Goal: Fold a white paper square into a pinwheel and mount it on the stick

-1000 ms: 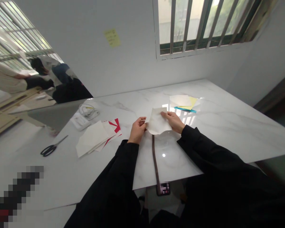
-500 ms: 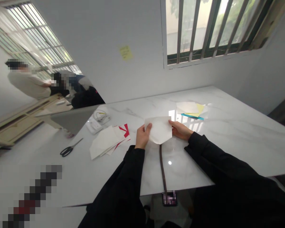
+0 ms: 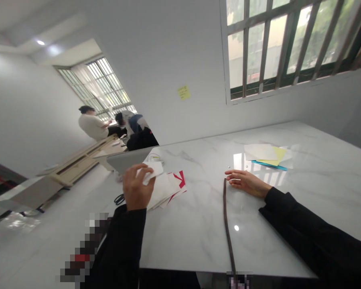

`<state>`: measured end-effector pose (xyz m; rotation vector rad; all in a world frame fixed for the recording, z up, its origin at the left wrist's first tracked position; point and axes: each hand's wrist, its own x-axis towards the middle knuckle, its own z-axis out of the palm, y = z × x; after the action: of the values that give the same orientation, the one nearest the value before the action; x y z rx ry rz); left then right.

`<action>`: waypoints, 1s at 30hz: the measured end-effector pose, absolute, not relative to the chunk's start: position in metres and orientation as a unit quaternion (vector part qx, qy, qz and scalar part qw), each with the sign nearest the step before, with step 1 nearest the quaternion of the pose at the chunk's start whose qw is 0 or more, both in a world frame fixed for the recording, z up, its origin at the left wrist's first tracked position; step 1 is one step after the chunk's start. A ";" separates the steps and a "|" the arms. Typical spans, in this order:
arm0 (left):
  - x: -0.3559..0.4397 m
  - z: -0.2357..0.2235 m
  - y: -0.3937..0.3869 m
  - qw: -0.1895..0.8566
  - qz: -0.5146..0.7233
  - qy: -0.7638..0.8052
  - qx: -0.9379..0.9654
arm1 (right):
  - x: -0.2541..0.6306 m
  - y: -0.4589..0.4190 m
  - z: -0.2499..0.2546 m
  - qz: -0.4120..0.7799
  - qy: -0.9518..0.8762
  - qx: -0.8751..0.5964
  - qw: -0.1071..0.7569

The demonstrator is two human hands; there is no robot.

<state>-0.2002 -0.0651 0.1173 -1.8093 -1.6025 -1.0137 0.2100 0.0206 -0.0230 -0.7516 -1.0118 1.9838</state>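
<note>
My left hand (image 3: 135, 190) is raised over the left side of the white marble table (image 3: 198, 224), fingers closed on a folded white paper (image 3: 150, 170). It hovers just above a fanned pile of white and red sheets (image 3: 167, 186). My right hand (image 3: 246, 182) lies flat on the table with fingers stretched out, holding nothing. A dark brown strap (image 3: 227, 224) runs from near my right hand's fingertips down to the table's near edge.
A small stack of white, yellow and blue sheets (image 3: 267, 154) lies at the back right. Black scissors (image 3: 118, 198) and a white cabled device (image 3: 153, 157) are partly hidden behind my left hand. Two other people (image 3: 93, 124) are at a far bench, left. A barred window (image 3: 289, 44) is above.
My left hand has carried the white paper left to above the fanned pile. My right hand let go of it and now rests flat on the table. The view swung up and left.
</note>
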 end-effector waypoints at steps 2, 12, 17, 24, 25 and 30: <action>-0.205 0.088 -0.066 0.176 -0.280 -0.600 -0.729 | 0.209 0.021 -0.023 0.779 -0.398 -0.298 0.383; -0.224 0.005 -0.068 -0.004 -0.111 -0.659 -0.744 | 0.209 0.023 -0.033 0.782 -0.402 -0.288 0.380; -0.218 0.007 -0.044 0.044 -0.026 -0.689 -0.723 | 0.212 0.024 -0.035 0.775 -0.417 -0.292 0.375; -0.206 -0.017 -0.031 0.017 0.008 -0.718 -0.695 | 0.203 0.020 -0.036 0.709 -0.501 -0.322 0.378; -0.207 -0.016 -0.030 0.010 0.015 -0.717 -0.696 | 0.200 0.018 -0.034 0.673 -0.538 -0.339 0.377; -0.214 -0.015 -0.022 0.048 -0.004 -0.706 -0.706 | 0.210 0.031 -0.020 0.255 -0.734 -0.424 0.465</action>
<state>-0.2137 -0.0217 -0.0149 -2.1542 -2.1531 -0.0118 0.2101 0.0306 -0.0201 -1.0417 -1.8030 0.6251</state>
